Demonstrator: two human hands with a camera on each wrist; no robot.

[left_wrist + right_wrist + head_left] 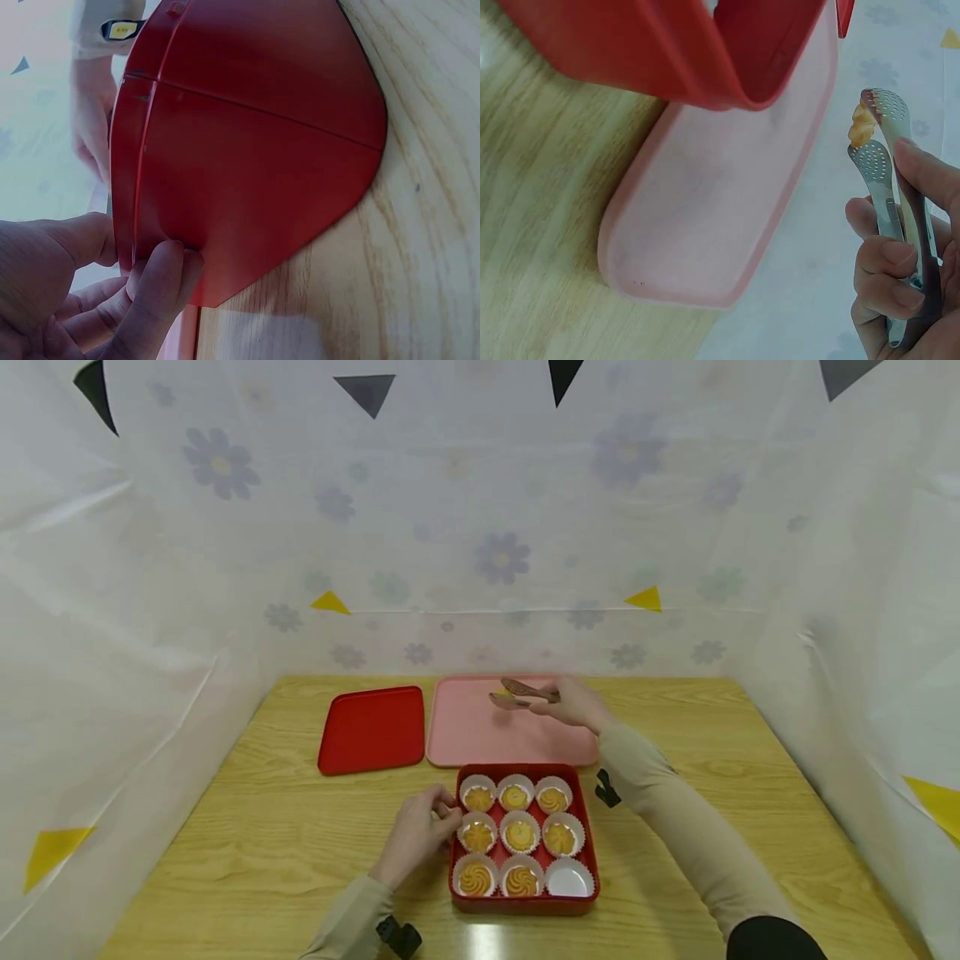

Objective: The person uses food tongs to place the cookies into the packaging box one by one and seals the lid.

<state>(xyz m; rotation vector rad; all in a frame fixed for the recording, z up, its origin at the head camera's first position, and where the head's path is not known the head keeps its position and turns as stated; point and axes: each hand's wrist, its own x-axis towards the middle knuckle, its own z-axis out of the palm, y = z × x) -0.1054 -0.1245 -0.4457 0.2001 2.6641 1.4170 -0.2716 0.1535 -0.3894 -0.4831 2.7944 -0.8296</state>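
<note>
Tongs, squeezed by the right hand, half hide a cookie; left hand fingers pinch the red box.

Red lid on wooden table

head: high, forward-down | wrists: close, low | shared: red box
</note>
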